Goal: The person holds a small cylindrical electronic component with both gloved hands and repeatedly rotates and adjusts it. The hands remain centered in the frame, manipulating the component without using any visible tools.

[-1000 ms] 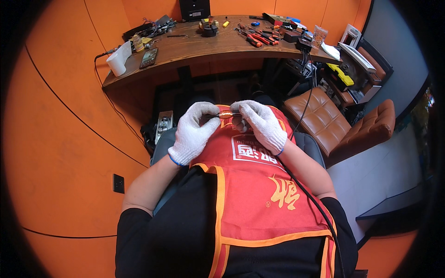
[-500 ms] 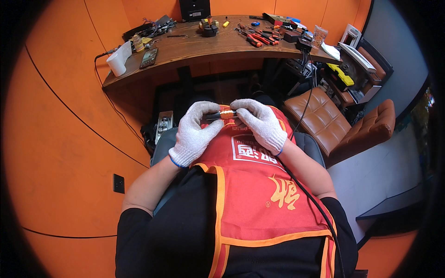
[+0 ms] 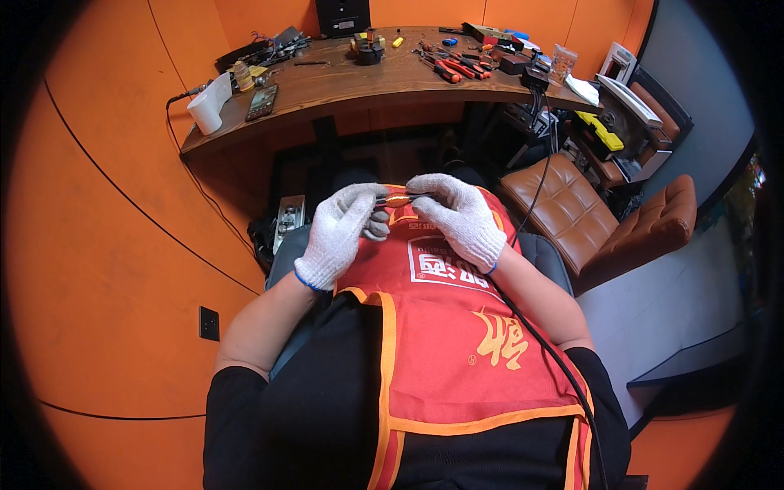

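Note:
Between my two gloved hands, above my lap, is a slim dark rod-like piece with a shiny copper-coloured winding point(image 3: 397, 199) round its middle. My left hand point(image 3: 336, 233) pinches its left end between thumb and fingers, the other fingers curled below. At the right end, my right hand point(image 3: 459, 219) grips it with thumb and fingertips. The piece lies nearly level, and the gloves hide its ends. Both gloves are white knit with blue-edged cuffs. Under the hands spreads a red apron point(image 3: 392, 269) with orange trim.
Ahead stands a curved wooden desk point(image 3: 351, 86). It bears red-handled pliers point(image 3: 449, 69), a black round device point(image 3: 369, 54), a phone point(image 3: 261, 102) and a white paper roll point(image 3: 211, 104). To the right is a brown padded chair point(image 3: 563, 204); a black cable point(image 3: 539, 327) crosses the apron.
My left hand has turned and its fingers have shifted on the dark piece, with lower fingers now curled beneath. The copper winding appears turned and narrower. My right hand has barely moved.

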Motion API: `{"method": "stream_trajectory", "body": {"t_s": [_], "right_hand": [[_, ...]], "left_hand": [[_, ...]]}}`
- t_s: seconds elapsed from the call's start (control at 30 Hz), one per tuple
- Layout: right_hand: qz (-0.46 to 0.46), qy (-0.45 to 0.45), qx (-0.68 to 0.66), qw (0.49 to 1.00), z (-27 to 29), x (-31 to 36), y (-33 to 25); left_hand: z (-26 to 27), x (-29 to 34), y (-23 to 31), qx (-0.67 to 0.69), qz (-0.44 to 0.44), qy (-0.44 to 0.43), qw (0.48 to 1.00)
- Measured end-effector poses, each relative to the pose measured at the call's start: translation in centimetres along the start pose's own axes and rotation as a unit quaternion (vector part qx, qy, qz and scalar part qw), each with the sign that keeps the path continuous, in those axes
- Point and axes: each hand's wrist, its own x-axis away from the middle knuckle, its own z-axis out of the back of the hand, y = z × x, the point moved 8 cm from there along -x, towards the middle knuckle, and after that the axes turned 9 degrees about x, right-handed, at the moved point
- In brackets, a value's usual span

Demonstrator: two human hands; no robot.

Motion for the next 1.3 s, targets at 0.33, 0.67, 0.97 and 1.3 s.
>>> {"method": "stream_trajectory", "body": {"t_s": [0.33, 0.67, 0.97, 1.3], "right_hand": [[-0.015, -0.003, -0.056, 0.998, 0.1, 0.0, 0.2], [-0.032, -0.025, -0.102, 0.994, -0.2, -0.1, 0.6], [-0.001, -0.014, -0.041, 0.999, 0.1, -0.2, 0.0], [-0.02, -0.008, -0.107, 0.994, 0.0, -0.4, 0.9]], "left_hand": [[-0.1, -0.1, 0.8, -0.033, -0.075, 0.01, 0.997], [-0.7, 0.7, 2.0, -0.151, -0.169, 0.034, 0.973], [0.1, 0.6, 0.6, -0.051, -0.046, 0.044, 0.997], [-0.2, 0.9, 1.3, -0.071, -0.102, 0.057, 0.991]]}}
